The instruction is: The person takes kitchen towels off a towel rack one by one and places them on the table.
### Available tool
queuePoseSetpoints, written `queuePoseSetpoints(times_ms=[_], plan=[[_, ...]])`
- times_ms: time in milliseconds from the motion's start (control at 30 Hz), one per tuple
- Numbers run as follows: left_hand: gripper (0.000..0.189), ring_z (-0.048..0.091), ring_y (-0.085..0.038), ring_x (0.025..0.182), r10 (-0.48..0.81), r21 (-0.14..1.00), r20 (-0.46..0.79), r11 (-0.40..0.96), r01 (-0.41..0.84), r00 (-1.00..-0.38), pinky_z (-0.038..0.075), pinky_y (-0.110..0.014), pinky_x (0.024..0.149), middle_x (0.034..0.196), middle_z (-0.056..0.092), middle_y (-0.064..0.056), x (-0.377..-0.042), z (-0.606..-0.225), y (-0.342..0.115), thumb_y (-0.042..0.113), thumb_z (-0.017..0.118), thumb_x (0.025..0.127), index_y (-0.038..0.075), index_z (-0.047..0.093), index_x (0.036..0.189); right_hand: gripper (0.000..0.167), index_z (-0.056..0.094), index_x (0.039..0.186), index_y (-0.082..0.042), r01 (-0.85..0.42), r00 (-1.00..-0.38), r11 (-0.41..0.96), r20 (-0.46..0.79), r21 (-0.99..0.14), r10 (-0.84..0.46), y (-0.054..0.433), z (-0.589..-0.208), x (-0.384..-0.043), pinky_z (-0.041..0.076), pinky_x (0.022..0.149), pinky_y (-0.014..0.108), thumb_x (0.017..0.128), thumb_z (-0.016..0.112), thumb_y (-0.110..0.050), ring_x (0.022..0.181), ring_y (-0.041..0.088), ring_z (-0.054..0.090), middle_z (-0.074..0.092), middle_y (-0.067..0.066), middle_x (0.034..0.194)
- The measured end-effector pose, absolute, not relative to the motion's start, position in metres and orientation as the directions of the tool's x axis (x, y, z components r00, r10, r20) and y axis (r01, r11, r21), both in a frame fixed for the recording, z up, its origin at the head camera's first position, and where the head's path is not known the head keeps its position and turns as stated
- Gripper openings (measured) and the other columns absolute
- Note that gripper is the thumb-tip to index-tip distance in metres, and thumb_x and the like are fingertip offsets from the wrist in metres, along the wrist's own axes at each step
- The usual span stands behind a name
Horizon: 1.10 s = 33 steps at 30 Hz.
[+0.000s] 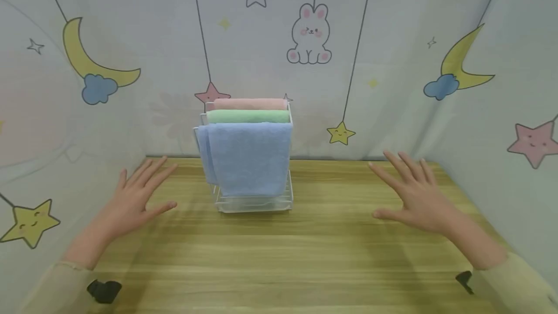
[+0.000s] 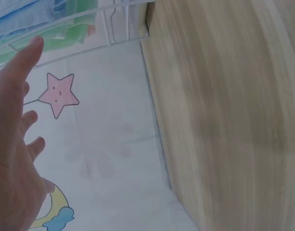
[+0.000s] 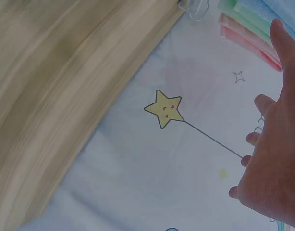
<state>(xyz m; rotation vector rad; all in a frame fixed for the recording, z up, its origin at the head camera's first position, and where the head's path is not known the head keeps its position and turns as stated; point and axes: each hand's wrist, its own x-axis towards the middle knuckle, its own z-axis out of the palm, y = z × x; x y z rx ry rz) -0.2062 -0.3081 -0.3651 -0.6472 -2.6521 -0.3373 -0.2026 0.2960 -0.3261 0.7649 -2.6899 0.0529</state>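
Note:
A white wire rack (image 1: 255, 205) stands left of the middle of the table, with three towels hung over its bars. In front hangs a blue towel (image 1: 250, 159), behind it a green towel (image 1: 248, 116), and at the back a pink towel (image 1: 250, 104). My left hand (image 1: 138, 197), fingers spread, is held to the left of the rack, apart from it. On the far right my right hand (image 1: 411, 195) is spread the same way and holds nothing. The right wrist view shows the pink towel (image 3: 251, 41) beyond the thumb.
The wooden table (image 1: 331, 256) ends at a pale curtain (image 1: 261, 38) printed with stars, moons and a rabbit. Curtain sides close in the table at left and right. Each sleeve has a dark object (image 1: 104, 290) near the wrist.

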Motion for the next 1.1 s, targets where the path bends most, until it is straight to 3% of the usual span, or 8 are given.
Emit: queuePoseSetpoints(times_ms=[200,433,667,733,833,900,967,1100], plan=[[0.079,0.02,-0.046,0.149,0.366,0.2,0.456,0.846,0.494,-0.811,0.006,-0.086,0.11,0.164,0.022,-0.014,-0.211,-0.358,-0.301,0.034,0.071,0.091,0.023,0.028,0.157,0.097,0.023,0.157,-0.034,-0.522,-0.792,0.85,0.33,0.069,-0.513,0.282,-0.313,-0.21,0.008,0.117,0.077,0.078,0.071,-0.065,0.154,0.039,0.005,0.01,0.01,0.167],[0.077,0.035,-0.046,0.14,0.3,0.258,0.506,0.842,0.474,-0.809,0.033,-0.071,0.108,0.161,0.031,-0.013,-0.22,-0.351,-0.287,0.028,0.072,0.091,0.026,0.032,0.155,0.097,0.023,0.157,-0.033,-0.549,-0.767,0.829,0.333,0.104,-0.549,0.263,-0.293,-0.217,0.011,0.118,0.074,0.078,0.071,-0.066,0.152,0.042,0.01,0.01,0.01,0.167],[0.07,0.039,-0.047,0.137,0.232,0.397,0.564,0.765,0.507,-0.792,0.039,-0.072,0.102,0.154,0.038,-0.018,-0.226,-0.348,-0.275,0.02,0.07,0.093,0.021,0.035,0.154,0.096,0.023,0.157,-0.034,-0.568,-0.755,0.817,0.33,0.102,-0.566,0.242,-0.278,-0.227,0.011,0.119,0.073,0.079,0.07,-0.066,0.154,0.038,0.007,0.006,0.007,0.168],[0.067,0.045,-0.042,0.131,0.212,0.424,0.601,0.733,0.532,-0.771,0.045,-0.064,0.103,0.149,0.044,-0.019,-0.227,-0.348,-0.271,0.014,0.071,0.092,0.018,0.04,0.151,0.097,0.024,0.157,-0.034,-0.585,-0.734,0.804,0.351,0.109,-0.581,0.236,-0.274,-0.23,0.012,0.119,0.072,0.078,0.071,-0.066,0.153,0.038,0.009,0.007,0.007,0.168],[0.063,0.052,-0.013,0.124,0.18,0.46,0.639,0.69,0.559,-0.748,0.052,-0.028,0.105,0.142,0.051,-0.017,-0.231,-0.349,-0.265,0.007,0.071,0.09,0.016,0.047,0.147,0.096,0.026,0.156,-0.034,-0.615,-0.684,0.776,0.395,0.138,-0.613,0.227,-0.269,-0.235,0.014,0.118,0.071,0.078,0.072,-0.065,0.152,0.038,0.013,0.009,0.007,0.167],[0.06,0.051,0.004,0.117,0.164,0.491,0.638,0.666,0.561,-0.753,0.047,-0.006,0.099,0.138,0.055,-0.014,-0.233,-0.35,-0.261,0.006,0.071,0.09,0.017,0.05,0.145,0.095,0.028,0.156,-0.033,-0.636,-0.649,0.756,0.424,0.152,-0.631,0.222,-0.265,-0.237,0.016,0.118,0.07,0.078,0.072,-0.064,0.15,0.038,0.016,0.013,0.007,0.166],[0.058,0.048,0.014,0.113,0.159,0.519,0.627,0.645,0.561,-0.762,0.041,0.004,0.095,0.135,0.058,-0.013,-0.235,-0.35,-0.258,0.007,0.071,0.091,0.017,0.051,0.144,0.093,0.029,0.155,-0.032,-0.653,-0.622,0.74,0.444,0.163,-0.646,0.217,-0.262,-0.239,0.018,0.117,0.07,0.078,0.072,-0.063,0.15,0.037,0.018,0.015,0.009,0.166],[0.054,0.053,0.01,0.109,0.151,0.559,0.604,0.62,0.551,-0.783,0.045,0.002,0.092,0.127,0.061,-0.012,-0.238,-0.352,-0.252,0.009,0.07,0.091,0.018,0.053,0.142,0.09,0.031,0.155,-0.031,-0.681,-0.584,0.714,0.47,0.16,-0.662,0.207,-0.257,-0.243,0.02,0.117,0.068,0.08,0.071,-0.061,0.15,0.036,0.019,0.018,0.01,0.165]])
